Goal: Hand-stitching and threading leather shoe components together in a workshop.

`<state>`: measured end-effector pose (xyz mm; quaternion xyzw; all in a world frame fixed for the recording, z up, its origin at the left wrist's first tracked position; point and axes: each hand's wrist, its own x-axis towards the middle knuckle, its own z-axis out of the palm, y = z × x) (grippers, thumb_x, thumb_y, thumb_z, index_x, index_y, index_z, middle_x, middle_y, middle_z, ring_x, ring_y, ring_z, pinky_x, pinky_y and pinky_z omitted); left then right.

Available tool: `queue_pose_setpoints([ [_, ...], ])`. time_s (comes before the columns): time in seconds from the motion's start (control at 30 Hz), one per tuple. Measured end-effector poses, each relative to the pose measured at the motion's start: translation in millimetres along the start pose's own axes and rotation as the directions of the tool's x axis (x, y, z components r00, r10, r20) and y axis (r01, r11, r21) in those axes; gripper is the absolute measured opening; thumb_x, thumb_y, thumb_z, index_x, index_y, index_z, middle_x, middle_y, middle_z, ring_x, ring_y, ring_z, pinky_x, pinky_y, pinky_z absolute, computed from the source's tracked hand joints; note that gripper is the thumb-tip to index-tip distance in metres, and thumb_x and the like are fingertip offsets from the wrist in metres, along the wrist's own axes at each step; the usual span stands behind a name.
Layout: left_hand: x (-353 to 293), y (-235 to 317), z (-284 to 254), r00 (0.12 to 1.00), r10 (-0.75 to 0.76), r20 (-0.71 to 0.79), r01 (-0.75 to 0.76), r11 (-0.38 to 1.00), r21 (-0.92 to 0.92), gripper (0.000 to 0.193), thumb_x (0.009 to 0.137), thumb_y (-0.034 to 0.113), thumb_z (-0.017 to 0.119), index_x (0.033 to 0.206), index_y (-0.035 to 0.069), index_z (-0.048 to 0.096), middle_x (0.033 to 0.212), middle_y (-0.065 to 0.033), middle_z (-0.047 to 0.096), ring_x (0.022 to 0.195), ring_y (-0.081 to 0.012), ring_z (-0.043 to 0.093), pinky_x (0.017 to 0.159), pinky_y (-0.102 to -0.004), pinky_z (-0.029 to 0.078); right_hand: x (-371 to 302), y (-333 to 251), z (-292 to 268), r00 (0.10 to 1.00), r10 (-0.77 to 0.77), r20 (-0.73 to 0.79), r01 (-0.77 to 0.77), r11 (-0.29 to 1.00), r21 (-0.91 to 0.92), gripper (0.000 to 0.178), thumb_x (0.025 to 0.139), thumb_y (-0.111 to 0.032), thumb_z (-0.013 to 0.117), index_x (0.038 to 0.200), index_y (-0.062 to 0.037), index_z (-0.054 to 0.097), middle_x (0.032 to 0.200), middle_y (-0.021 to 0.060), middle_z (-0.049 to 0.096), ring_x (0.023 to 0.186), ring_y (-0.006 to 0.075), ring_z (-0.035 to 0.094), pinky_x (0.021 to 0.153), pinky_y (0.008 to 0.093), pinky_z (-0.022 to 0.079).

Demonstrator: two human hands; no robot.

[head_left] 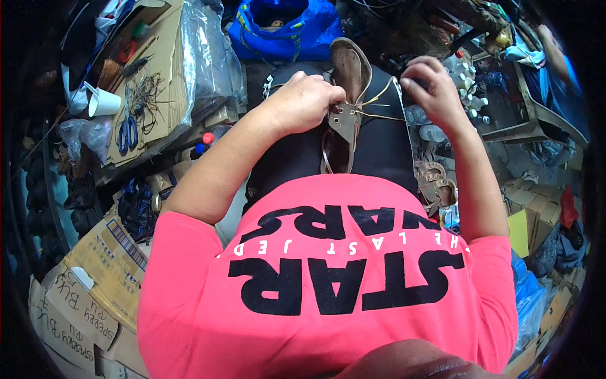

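A brown leather shoe (344, 128) with metal eyelets rests between my thighs, its opening and insole side facing up. My left hand (306, 102) is closed on its left edge, thumb and fingers pressed together near the eyelets. Pale tan cord (377, 96) runs out from the eyelet part to the right, and a second length lies across my dark trousers. My right hand (434, 90) is raised to the right of the shoe with fingers curled in a pinch at the cord's far end. The exact grip at the fingertips is small and partly hidden.
Blue-handled scissors (128, 134), a white cup (103, 102) and cut cord pieces (146, 95) lie on cardboard at left. Ahead stands a blue bag (284, 35). Several small bottles (466, 85) and leather shoe pieces (435, 183) are at right. Another person's arm (555, 57) shows far right.
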<state>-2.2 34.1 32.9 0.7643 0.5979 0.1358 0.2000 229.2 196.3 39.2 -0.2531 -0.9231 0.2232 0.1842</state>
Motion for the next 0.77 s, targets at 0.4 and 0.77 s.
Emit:
queue_pose_setpoints([
  [0.4, -18, -26, -9, 0.994, 0.105, -0.026, -0.101, 0.987, 0.126, 0.01, 0.081, 0.011, 0.055, 0.088, 0.012, 0.062, 0.078, -0.0105, 0.062, 0.083, -0.03, 0.061, 0.072, -0.0418, 0.047, 6, -51, 28, 0.867, -0.28, 0.413, 0.404, 0.88, -0.251, 0.015, 0.078, -0.01, 0.057, 0.092, -0.0149, 0.061, 0.082, 0.0054, 0.066, 0.09, 0.025, 0.06, 0.089, 0.0403, 0.04],
  [0.77, -139, -91, -93, 0.828, -0.452, -0.332, 0.021, 0.617, -0.786, 0.011, 0.087, 0.011, 0.066, 0.092, 0.002, 0.066, 0.088, -0.0041, 0.064, 0.086, -0.0124, 0.059, 0.084, -0.0263, 0.044, -48, 69, -31, 0.882, 0.464, 0.079, -0.212, 0.242, 0.947, 0.013, 0.087, -0.016, 0.067, 0.097, -0.0072, 0.063, 0.088, 0.0013, 0.061, 0.075, 0.0107, 0.056, 0.083, 0.0324, 0.05],
])
